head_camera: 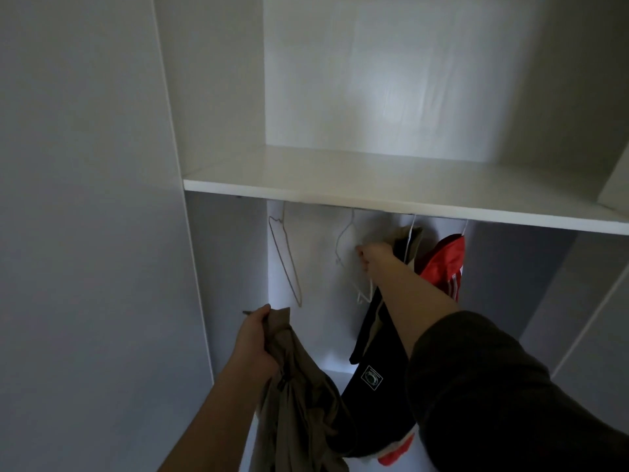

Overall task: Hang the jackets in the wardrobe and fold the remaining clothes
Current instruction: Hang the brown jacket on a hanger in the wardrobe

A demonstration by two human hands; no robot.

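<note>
Head view only. White wardrobe (218, 97), open, with its shelf (374, 185) running across the centre.

Under the shelf, from 9 toward 3 o'clock:
- an empty wire hanger (285, 260), hanging tilted, well apart from the rest
- a white hanger (343, 236), just below centre
- a dark jacket (367, 356) with a pale lining and a square patch low down, hanging from its own hanger
- a red jacket (446, 264) with white stripes, just beside the dark one at 4 o'clock

The rod itself is hidden behind the shelf edge.

Right hand (374, 258) reaches in from 5 o'clock, in a dark sleeve (493, 386) pushed up the forearm. Its fingers (362, 253) are clenched round the white hanger's wire, right in front of the dark jacket's collar.

Left hand (255, 338) is at 7 o'clock, below the empty hanger. Its fingers (264, 310) grasp a bunched khaki garment (296, 386) by its top edge. The rest of it hangs straight down out of frame, touching the dark jacket's lower part.

There's a red-and-white bit of cloth at 5 o'clock low. Can't tell which garment it belongs to.
</note>
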